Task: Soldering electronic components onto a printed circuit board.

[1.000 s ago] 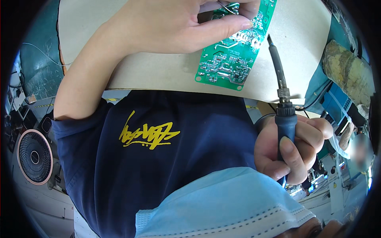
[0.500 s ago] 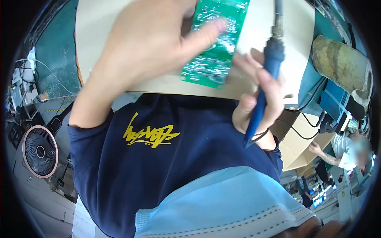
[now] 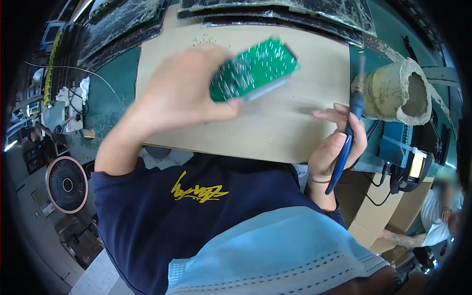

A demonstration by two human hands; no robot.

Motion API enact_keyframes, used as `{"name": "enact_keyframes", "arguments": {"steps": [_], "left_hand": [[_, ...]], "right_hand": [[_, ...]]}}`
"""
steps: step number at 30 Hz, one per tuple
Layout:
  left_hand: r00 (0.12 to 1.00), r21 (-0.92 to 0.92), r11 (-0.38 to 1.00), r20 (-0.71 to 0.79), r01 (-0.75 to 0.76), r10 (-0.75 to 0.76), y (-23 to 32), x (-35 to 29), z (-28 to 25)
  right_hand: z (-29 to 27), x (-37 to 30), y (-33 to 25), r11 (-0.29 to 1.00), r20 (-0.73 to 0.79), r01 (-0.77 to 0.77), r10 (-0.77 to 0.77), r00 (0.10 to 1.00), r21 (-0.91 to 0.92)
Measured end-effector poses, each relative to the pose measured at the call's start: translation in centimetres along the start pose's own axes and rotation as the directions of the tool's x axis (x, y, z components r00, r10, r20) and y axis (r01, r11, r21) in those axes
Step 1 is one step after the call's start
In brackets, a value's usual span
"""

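Workshop table (image 3: 105, 101): green-topped, with a tan cardboard sheet (image 3: 246, 140) laid over its middle, dark glossy panels (image 3: 339, 17) along its far edge and a thick-walled tube (image 3: 383, 93) with a ragged rim near its right edge
Right edge of the table: a blue vented box (image 3: 392, 140) just on the near side of the tube; past it, a cardboard box (image 3: 378, 209) and another person's forearm (image 3: 408, 240)
Far left of the room: a round fan (image 3: 67, 184)
Circuit board (image 3: 258, 66): held up tilted over the far half of the cardboard sheet, left of its centre, one long edge toward the person; blurred, so its joints cannot be read
Handling: probably light and stiff, fragile on its populated faces, perhaps prickly where leads poke through; the bare rims and corners look the safest hold, with no bending
Left hand (image 3: 179, 91): reaches in from the near left with the forearm slanting away from the body; its fingers grip the left end of the board, thumb at the near edge, the others mostly hidden
Right hand (image 3: 332, 152): raised by the sheet's near right corner, wrist low; thumb and fingers grip a soldering iron (image 3: 345, 147), other fingers spread leftward
Soldering iron: blue handle slanting, blurred tip upward, well apart from the board
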State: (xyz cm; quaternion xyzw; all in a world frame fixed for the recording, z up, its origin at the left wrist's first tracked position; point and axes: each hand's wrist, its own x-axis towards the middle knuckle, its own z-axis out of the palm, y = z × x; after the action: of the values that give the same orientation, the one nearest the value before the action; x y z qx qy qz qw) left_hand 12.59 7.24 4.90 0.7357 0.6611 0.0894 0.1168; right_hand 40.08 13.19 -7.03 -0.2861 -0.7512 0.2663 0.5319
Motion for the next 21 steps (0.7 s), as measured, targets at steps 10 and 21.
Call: {"name": "enact_keyframes", "arguments": {"steps": [10,21], "left_hand": [[0.938,0.304,0.936,-0.236,-0.179,0.256,-13.2,17.6,-7.0],[0.978,0.289,0.953,-0.206,0.087,-0.027,-19.7,22.1,-4.5]], "right_hand": [[0.1,0.2,-0.3,0.994,0.091,-0.045,0.035,0.995,0.104],[0.7,-0.3,0.2,0.977,-0.003,-0.112,0.114,0.993,0.184]]}}
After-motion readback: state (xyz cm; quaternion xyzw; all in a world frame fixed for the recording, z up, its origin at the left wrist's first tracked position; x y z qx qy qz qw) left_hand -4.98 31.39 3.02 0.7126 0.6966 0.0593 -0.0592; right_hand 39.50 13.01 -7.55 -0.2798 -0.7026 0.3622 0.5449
